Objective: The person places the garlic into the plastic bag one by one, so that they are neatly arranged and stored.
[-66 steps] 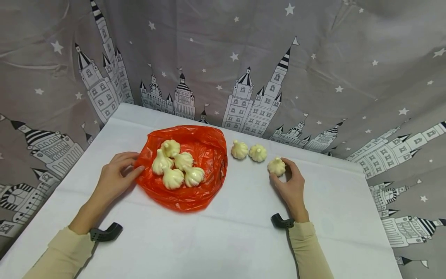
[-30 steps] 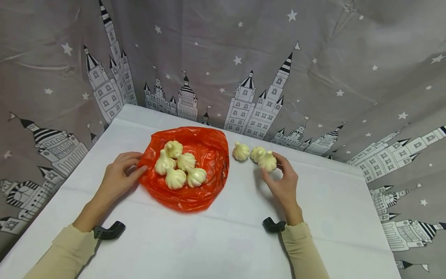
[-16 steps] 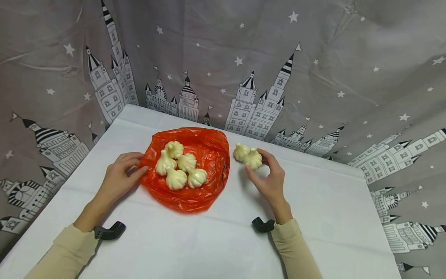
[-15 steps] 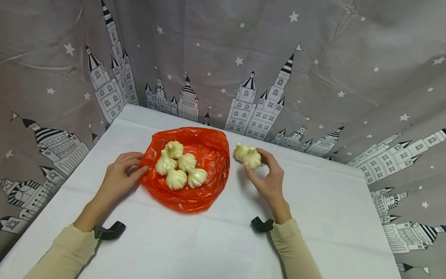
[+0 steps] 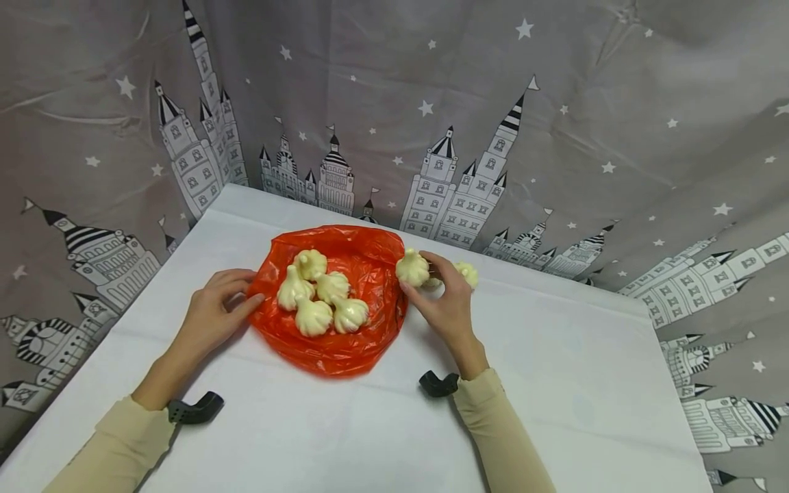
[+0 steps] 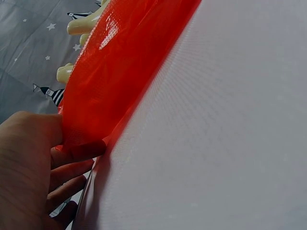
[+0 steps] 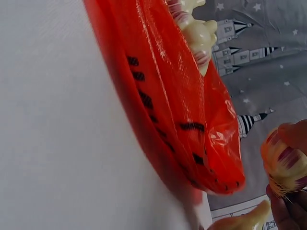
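An opened red plastic bag [image 5: 382, 267] lies on the white table with several garlic bulbs [image 5: 313, 317] inside. At its left edge my left hand [image 5: 216, 311] pinches the rim between thumb and fingers; the left wrist view shows the red film [image 6: 110, 81] at the fingertips. My right hand [image 5: 448, 301] holds one garlic bulb [image 5: 412, 268] by thumb and fingers, level with the bag's right rim. In the right wrist view this held bulb [image 7: 285, 163] has purple streaks and rootlets and is raised beside the bag [image 7: 168, 96].
Two loose bulbs are on the table right of the bag: one [image 5: 466, 274] behind my right hand, the other [image 5: 433, 282] mostly hidden under it. White cloth [image 5: 320, 438] covers the table. A grey curtain [image 5: 370, 89] printed with castles hangs behind.
My right hand has lifted a garlic bulb from the right end of the row and carried it left, past the other two, to the bag's rim. My left hand stays at the bag.
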{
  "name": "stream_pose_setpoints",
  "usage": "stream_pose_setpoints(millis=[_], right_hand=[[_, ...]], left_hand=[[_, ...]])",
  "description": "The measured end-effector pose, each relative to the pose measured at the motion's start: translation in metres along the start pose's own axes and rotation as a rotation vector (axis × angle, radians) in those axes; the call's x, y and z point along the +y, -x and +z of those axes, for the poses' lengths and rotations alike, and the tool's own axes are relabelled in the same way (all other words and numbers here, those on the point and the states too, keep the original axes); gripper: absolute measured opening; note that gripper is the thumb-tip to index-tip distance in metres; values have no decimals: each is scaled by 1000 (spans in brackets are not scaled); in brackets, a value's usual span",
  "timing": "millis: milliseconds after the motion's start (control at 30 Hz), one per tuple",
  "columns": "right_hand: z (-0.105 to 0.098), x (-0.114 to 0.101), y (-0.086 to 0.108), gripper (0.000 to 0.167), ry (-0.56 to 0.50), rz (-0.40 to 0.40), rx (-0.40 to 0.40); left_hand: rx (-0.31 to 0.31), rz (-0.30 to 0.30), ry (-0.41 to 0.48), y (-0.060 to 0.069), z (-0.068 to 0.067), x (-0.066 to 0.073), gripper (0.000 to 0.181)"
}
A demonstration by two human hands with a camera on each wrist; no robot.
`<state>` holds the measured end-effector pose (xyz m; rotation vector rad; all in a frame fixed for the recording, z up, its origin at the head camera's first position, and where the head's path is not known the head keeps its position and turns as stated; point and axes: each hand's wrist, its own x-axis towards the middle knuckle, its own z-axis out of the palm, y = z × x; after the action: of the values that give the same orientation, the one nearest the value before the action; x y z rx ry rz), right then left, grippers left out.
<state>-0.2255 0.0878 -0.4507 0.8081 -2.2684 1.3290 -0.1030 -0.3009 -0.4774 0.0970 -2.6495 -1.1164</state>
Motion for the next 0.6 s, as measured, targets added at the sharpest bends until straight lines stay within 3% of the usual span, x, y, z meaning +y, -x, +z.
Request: stream_pose_setpoints(millis=[367, 600], right_hand=[[20, -9, -13, 57, -84, 79, -73], [27, -12, -20, 56, -54, 127, -131]], left_hand=[[3, -3, -1, 1, -2, 1, 17], [2, 1, 5, 0, -1, 1, 16]])
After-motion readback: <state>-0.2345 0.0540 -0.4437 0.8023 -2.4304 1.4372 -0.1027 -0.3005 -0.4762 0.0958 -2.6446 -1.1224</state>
